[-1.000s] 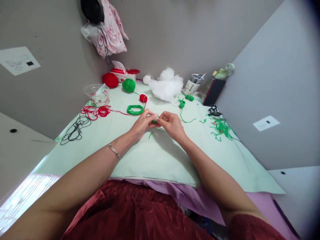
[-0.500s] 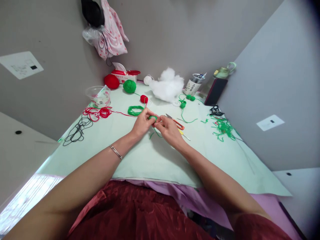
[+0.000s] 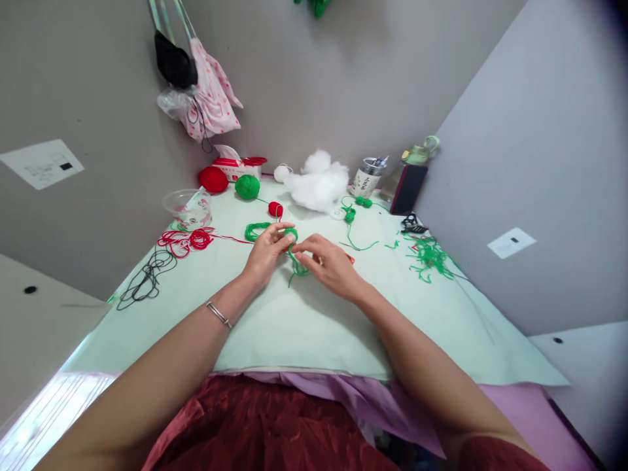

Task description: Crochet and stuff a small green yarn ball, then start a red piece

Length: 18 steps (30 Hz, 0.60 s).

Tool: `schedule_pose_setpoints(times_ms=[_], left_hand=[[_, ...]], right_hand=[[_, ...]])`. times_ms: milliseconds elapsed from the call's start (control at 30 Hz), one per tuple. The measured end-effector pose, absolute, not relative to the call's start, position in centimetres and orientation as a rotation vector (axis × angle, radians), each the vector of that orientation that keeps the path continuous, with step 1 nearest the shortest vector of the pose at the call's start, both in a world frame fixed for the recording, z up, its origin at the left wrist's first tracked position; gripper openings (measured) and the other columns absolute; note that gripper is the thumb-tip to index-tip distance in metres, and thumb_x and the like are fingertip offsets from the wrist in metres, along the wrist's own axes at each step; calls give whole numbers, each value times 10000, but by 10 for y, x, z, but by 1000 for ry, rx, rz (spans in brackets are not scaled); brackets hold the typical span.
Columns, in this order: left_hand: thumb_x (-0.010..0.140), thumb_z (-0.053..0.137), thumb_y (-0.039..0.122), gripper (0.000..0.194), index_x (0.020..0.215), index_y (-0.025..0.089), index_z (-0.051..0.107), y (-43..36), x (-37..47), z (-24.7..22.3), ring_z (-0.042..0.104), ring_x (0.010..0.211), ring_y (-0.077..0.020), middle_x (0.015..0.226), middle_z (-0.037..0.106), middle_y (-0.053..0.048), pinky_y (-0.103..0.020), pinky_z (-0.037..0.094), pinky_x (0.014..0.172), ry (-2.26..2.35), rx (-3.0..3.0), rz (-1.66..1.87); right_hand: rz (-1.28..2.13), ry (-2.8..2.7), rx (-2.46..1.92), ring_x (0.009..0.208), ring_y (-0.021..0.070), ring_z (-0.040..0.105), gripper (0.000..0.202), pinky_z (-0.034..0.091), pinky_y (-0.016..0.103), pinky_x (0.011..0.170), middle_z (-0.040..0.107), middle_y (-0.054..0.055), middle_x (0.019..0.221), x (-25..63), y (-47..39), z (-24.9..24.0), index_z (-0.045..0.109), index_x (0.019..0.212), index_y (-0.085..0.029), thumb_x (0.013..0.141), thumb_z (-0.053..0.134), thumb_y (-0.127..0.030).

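Note:
My left hand [image 3: 266,254] is closed on a small round green crochet piece [image 3: 291,233], gripping it between thumb and fingers. Just to its right, my right hand [image 3: 330,263] pinches green yarn [image 3: 297,267] that hangs from the piece, its loose end curling over the table. Scissors with an orange handle [image 3: 351,260] lie mostly hidden behind the right hand. Beyond the left fingers rests a coil of green yarn [image 3: 256,231], and a small red yarn ball [image 3: 275,209] is a little farther back.
Fluffy white stuffing [image 3: 316,186] sits at the back beside a pen holder [image 3: 367,178] and a phone [image 3: 409,190]. Green yarn scraps [image 3: 429,256] lie right. Red yarn [image 3: 191,241], black cord [image 3: 150,278] and a clear plastic tub [image 3: 189,210] are left.
The view has tilted up slightly. My right hand has drawn a little away from the left, and the green piece and its hanging yarn show more. The scissors are now more covered.

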<state>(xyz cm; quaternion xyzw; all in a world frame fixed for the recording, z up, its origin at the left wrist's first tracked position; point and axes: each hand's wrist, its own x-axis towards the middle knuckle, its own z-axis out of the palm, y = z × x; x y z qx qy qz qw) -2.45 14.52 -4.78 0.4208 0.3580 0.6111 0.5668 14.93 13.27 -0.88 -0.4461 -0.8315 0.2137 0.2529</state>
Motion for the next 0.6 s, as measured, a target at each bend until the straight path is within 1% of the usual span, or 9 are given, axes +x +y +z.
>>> schedule_pose_setpoints(times_ms=[33, 67, 100, 167, 267, 367, 433, 500, 600], left_hand=[[737, 817, 263, 347, 1049, 196, 680, 146, -27, -47, 603, 720, -101, 802, 651, 31, -247, 500, 762, 838, 984, 1447], [738, 815, 254, 341, 1045, 201, 678, 147, -29, -47, 615, 752, -104, 823, 654, 28, -255, 510, 800, 833, 982, 1454], [736, 816, 249, 334, 1036, 205, 676, 148, -30, -46, 631, 790, -112, 855, 662, 21, -274, 521, 840, 829, 980, 1456], [723, 826, 242, 323, 1005, 207, 671, 149, -32, -46, 665, 871, -141, 917, 670, 4, -330, 540, 903, 819, 980, 1450], [704, 840, 241, 310, 962, 200, 674, 149, -32, -46, 701, 947, -183, 962, 655, -4, -388, 551, 946, 812, 989, 1436], [711, 840, 248, 306, 976, 192, 697, 148, -31, -45, 711, 947, -190, 989, 655, -13, -390, 551, 948, 819, 1012, 1418], [723, 832, 249, 297, 989, 189, 712, 147, -31, -44, 707, 935, -185, 1031, 677, -29, -373, 548, 934, 825, 1034, 1402], [736, 817, 242, 279, 995, 188, 727, 147, -30, -43, 694, 916, -171, 1092, 701, -45, -341, 542, 902, 829, 1059, 1388], [758, 791, 233, 279, 1029, 189, 741, 146, -29, -43, 676, 881, -151, 1153, 725, -60, -302, 527, 851, 832, 1090, 1369]], right_hand=[[420, -2320, -1352, 842, 156, 613, 215, 394, 271, 789, 696, 42, 1113, 157, 136, -4, 697, 1061, -248, 1010, 508, -335], [334, -2326, -1464, 868, 171, 623, 235, 390, 280, 789, 703, 60, 1118, 166, 139, 1, 700, 1068, -238, 1023, 490, -334], [298, -2331, -1539, 874, 195, 628, 231, 379, 291, 766, 717, 75, 1059, 174, 143, 4, 704, 1033, -220, 1017, 496, -320], [259, -2374, -1675, 845, 230, 638, 180, 348, 304, 712, 727, 92, 944, 188, 148, 8, 710, 944, -199, 974, 543, -259], [249, -2463, -1793, 850, 253, 652, 125, 322, 306, 683, 729, 133, 963, 195, 150, 5, 701, 898, -173, 903, 577, -154], [291, -2514, -1823, 876, 249, 655, 172, 322, 303, 680, 733, 142, 1014, 193, 151, -1, 691, 939, -173, 877, 552, -93], [343, -2508, -1818, 863, 242, 648, 173, 324, 302, 679, 734, 132, 987, 191, 153, -4, 682, 920, -175, 850, 557, -79], [406, -2467, -1796, 829, 234, 631, 134, 328, 304, 679, 728, 116, 928, 191, 155, -4, 671, 877, -175, 828, 574, -98], [530, -2373, -1691, 784, 206, 598, 108, 354, 299, 680, 717, 87, 881, 191, 156, 1, 656, 879, -177, 847, 553, -168]])
